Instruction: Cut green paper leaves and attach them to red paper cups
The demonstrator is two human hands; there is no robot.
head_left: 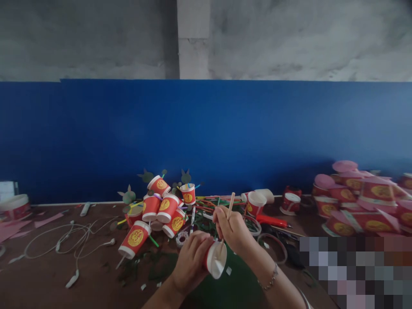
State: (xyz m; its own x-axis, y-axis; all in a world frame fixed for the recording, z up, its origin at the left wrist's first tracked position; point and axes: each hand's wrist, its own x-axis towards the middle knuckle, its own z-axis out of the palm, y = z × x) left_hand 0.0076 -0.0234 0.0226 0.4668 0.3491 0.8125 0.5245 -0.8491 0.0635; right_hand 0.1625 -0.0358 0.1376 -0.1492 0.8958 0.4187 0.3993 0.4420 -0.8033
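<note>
My left hand is wrapped round a red and white paper cup, tilted so that its open mouth faces me. In my right hand, a thin wooden chopstick is gripped between the fingers. Its lower end reaches into the cup's mouth; the tip's exact contact inside is hard to make out. Beneath the cup lies a dark green sheet. To the left, several red cups with yellow emblems are piled together with coloured straws. A roll of clear tape sits just beyond my left hand.
White earphones with a tangled cord lie on the left of the brown table. A red-handled tool lies to the right, near a white-rimmed cup. Pink-trimmed cups are heaped far right. A blue panel stands behind.
</note>
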